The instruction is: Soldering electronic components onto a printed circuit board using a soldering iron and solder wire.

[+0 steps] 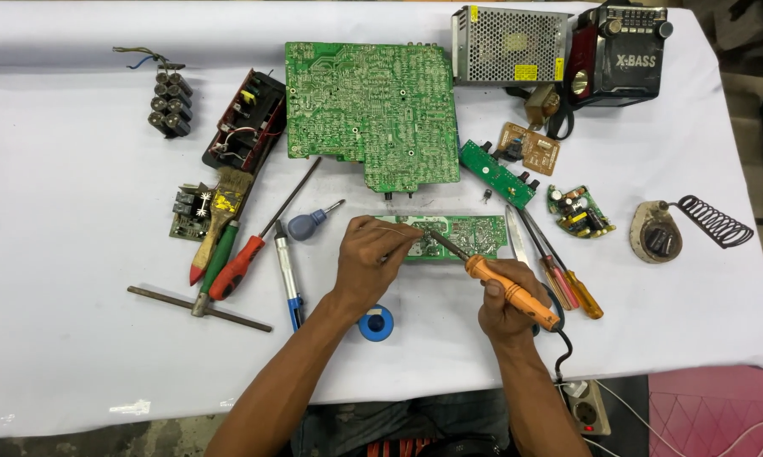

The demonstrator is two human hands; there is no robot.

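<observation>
My right hand [508, 306] grips an orange-handled soldering iron [504, 286], its dark tip resting on a small green circuit board [466, 235] in the middle of the white table [77, 338]. My left hand [371, 256] pinches a thin solder wire [394, 228] and holds it against the same spot on the board. A blue solder spool [376, 324] lies just below my left wrist.
A large green circuit board [371, 112] lies behind. Screwdrivers, a brush [219, 222] and a desoldering pump [287, 272] lie to the left. Tweezers and screwdrivers [559, 267], small boards, an iron stand [682, 227], a metal power supply [508, 44] and a radio [623, 52] sit at the right.
</observation>
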